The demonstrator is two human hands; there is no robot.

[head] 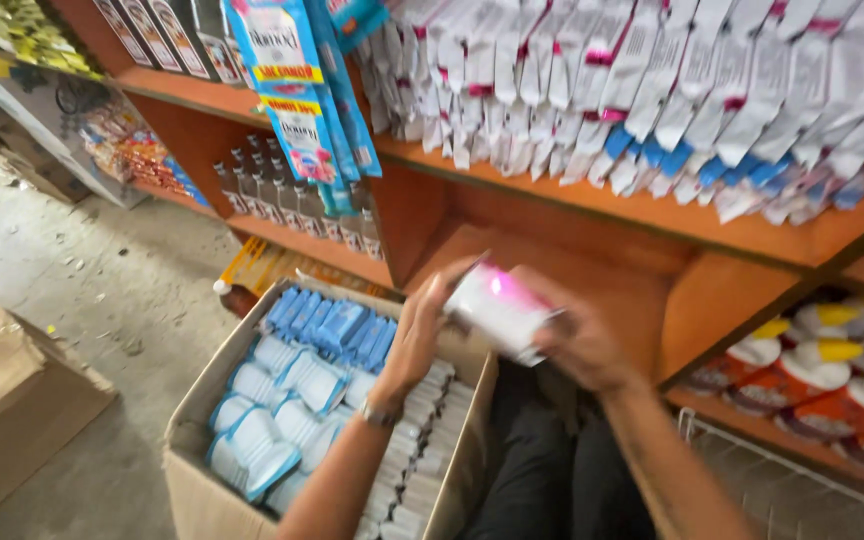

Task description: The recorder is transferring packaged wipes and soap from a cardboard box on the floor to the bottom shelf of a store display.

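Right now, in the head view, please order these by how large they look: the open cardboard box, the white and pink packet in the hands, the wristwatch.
1. Open cardboard box, clearly the largest.
2. White and pink packet, held by the left hand and right hand; it is blurred.
3. Wristwatch, the smallest.

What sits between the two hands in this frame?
In the head view, a small stack of white packets with pink ends is held between the left hand and the right hand, above the open cardboard box of packets.
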